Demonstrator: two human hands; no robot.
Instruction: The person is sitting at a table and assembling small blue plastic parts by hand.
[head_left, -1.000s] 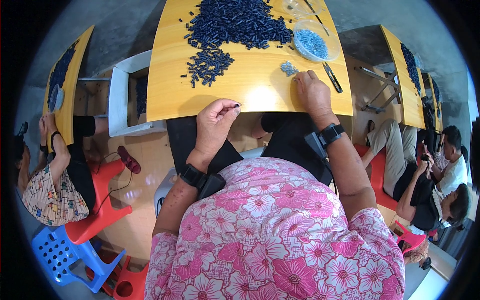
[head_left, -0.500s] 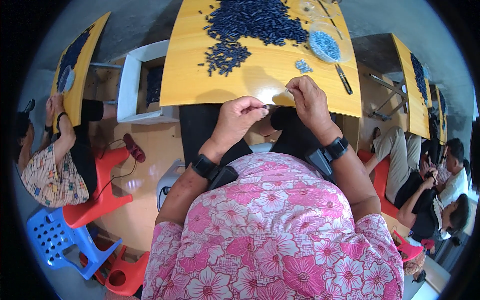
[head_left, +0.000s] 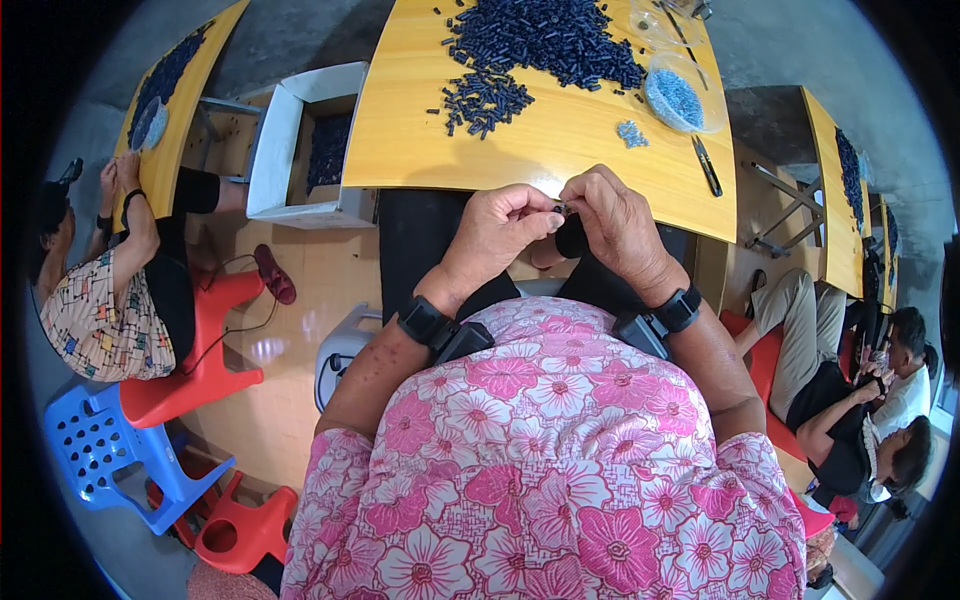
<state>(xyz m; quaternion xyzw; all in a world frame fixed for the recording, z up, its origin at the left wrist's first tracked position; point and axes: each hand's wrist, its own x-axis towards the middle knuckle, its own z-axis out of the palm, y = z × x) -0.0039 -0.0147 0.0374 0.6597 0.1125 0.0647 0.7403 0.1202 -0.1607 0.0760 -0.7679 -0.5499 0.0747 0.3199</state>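
My left hand (head_left: 500,235) is closed in a pinch on a small black tube piece (head_left: 559,209), of which only the end shows at the fingertips. My right hand (head_left: 618,228) is pinched too, its fingertips meeting the left ones at that piece; whatever it grips is too small and covered to make out. Both hands are just off the near edge of the yellow table (head_left: 430,165), above my lap. Farther back lies a large heap of black tube pieces (head_left: 545,45), with a smaller pile (head_left: 485,103) in front of it.
Toward the table's right stands a clear bowl of small bluish-silver parts (head_left: 675,98), with a few loose parts (head_left: 632,134) near it. Black-handled snips (head_left: 707,165) lie by the right edge. A white box (head_left: 285,150) stands left of the table. Other people sit at tables on both sides.
My hands were apart; now their fingertips have come together, the right moving inward to the left. The whole view has shifted slightly.
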